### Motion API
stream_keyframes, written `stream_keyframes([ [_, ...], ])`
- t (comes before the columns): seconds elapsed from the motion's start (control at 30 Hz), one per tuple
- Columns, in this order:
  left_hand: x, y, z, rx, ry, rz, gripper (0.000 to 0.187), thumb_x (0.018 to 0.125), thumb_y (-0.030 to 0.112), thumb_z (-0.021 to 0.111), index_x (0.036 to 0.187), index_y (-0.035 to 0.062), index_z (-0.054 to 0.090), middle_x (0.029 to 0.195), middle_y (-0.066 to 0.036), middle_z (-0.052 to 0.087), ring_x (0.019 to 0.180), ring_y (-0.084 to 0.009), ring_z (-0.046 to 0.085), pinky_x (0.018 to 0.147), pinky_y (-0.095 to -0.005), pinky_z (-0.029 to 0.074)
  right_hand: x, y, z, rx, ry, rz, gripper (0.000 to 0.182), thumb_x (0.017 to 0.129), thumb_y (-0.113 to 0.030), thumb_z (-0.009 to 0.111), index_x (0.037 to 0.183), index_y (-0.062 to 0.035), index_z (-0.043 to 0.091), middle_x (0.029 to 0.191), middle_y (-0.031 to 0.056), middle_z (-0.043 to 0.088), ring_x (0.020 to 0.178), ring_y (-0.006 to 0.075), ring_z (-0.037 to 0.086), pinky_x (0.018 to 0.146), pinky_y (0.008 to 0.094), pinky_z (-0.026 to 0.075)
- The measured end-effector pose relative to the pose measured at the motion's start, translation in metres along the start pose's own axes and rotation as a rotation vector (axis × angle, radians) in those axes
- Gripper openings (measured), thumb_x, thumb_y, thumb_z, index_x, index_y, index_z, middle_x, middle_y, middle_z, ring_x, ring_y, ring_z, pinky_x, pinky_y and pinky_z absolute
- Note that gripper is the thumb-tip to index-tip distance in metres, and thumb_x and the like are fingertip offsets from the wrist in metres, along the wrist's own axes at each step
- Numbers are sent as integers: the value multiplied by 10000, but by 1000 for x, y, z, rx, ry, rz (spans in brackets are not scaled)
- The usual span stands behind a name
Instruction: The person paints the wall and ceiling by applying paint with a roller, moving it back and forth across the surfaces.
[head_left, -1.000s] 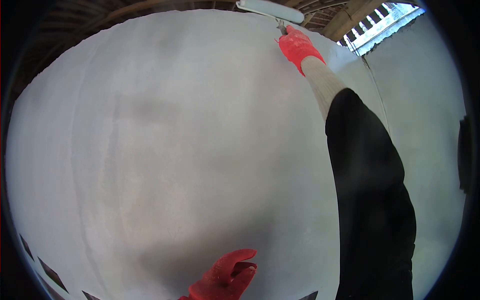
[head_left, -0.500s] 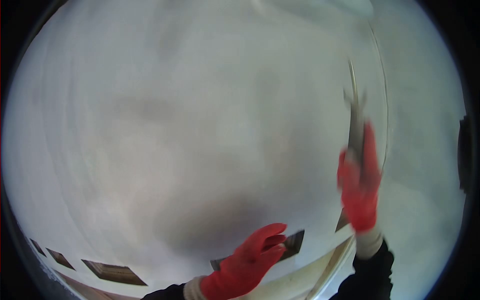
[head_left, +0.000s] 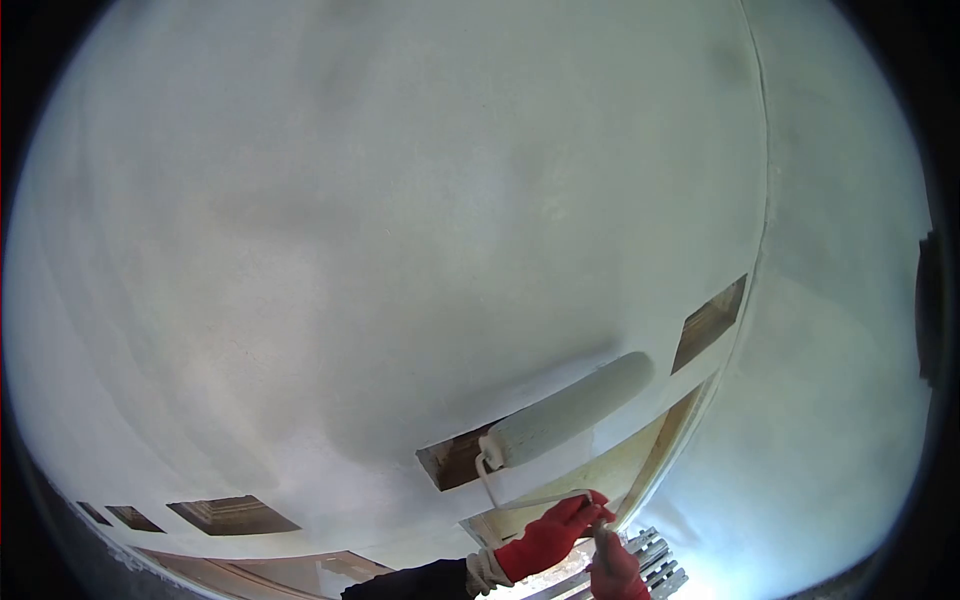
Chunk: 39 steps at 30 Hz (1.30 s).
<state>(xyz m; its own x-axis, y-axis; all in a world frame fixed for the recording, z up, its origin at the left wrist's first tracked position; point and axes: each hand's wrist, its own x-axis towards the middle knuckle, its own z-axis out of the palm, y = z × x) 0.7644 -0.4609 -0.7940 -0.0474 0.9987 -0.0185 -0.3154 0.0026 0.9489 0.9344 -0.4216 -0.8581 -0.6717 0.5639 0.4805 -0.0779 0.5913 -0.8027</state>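
Note:
A paint roller with a long pale sleeve (head_left: 575, 405) is raised against the pale ceiling, slanting up to the right and partly covering a rectangular opening (head_left: 455, 462). Its thin metal frame bends down towards both red-gloved hands at the bottom. My left hand (head_left: 548, 542) is closed at the upper end of the handle, by the frame. Just right of and below it, my right hand (head_left: 617, 572) is wrapped round the handle. The two hands are close together, and the lower part of the right one is cut off by the frame edge.
More rectangular openings show in the ceiling, at right (head_left: 710, 322) and lower left (head_left: 235, 515). A thin cord or crack line (head_left: 767, 150) runs down the right side. Wood-edged panels lie along the bottom, with grey slats (head_left: 655, 562) near the right hand.
The roller sleeve has come into view over the opening. My right hand has moved down and left beside my left hand, which has shifted slightly right and down and closed.

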Motion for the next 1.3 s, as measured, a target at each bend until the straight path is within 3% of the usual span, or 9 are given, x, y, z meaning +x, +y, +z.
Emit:
stream_keyframes([
  [0.47,-3,-2,-21,-177,174,-7,138,972,143,399,972,43,494,932,-101,606,945,-193,598,864,-337,495,6,1,31,-72,-10,12,640,799,133,402,1403,-57,315,1382,122,432,1229,251,467,801,291,476],
  [0.53,0,7,-19,-159,187,15,139,971,149,403,967,49,499,931,-96,604,931,-191,599,865,-339,491,17,-11,23,-77,-8,-21,636,803,129,399,1404,-60,316,1385,119,429,1195,262,496,784,290,479],
  [0.6,6,18,-20,-153,164,39,157,981,142,372,981,30,482,966,-135,613,943,-227,608,862,-351,497,29,-34,14,-212,-33,27,620,816,106,399,1406,-55,301,1361,131,449,888,283,566,675,310,486],
  [0.7,6,47,-12,-178,180,57,159,980,145,380,967,29,488,935,-131,608,904,-232,618,845,-360,504,28,-30,22,-347,95,-85,676,797,121,417,1422,-58,232,1301,128,503,723,297,544,613,355,493],
  [0.93,-4,144,2,-72,140,270,167,968,159,427,1073,37,472,1012,-91,590,934,-201,607,855,-331,493,100,-91,15,-500,265,-386,714,785,99,489,1422,-92,228,1010,177,608,666,318,565,549,382,488],
  [1.0,-10,172,8,142,159,513,274,957,145,453,1204,28,425,1165,-107,535,1006,-194,579,884,-322,476,121,-110,7,-466,226,-324,721,784,96,502,1429,-82,233,1127,221,594,627,275,586,549,332,486],
  [1.07,-10,196,2,225,120,563,403,948,123,466,1318,25,340,1289,-120,451,1066,-196,547,902,-324,466,150,-153,12,-532,485,-307,276,895,-77,513,1161,-9,529,730,118,612,633,218,620,590,334,505],
  [1.13,-17,234,3,571,169,729,458,945,109,462,1360,26,286,1330,-134,412,1090,-206,534,924,-334,454,179,-184,-2,-458,449,-413,488,811,37,509,1290,-36,444,771,145,607,651,256,616,615,330,493],
  [1.3,-67,311,12,532,121,815,478,941,96,457,1373,32,260,1358,-160,375,1107,-213,515,947,-353,440,272,-273,-33,-265,495,-586,480,807,22,487,1282,-43,452,721,190,589,646,362,594,617,371,484],
])
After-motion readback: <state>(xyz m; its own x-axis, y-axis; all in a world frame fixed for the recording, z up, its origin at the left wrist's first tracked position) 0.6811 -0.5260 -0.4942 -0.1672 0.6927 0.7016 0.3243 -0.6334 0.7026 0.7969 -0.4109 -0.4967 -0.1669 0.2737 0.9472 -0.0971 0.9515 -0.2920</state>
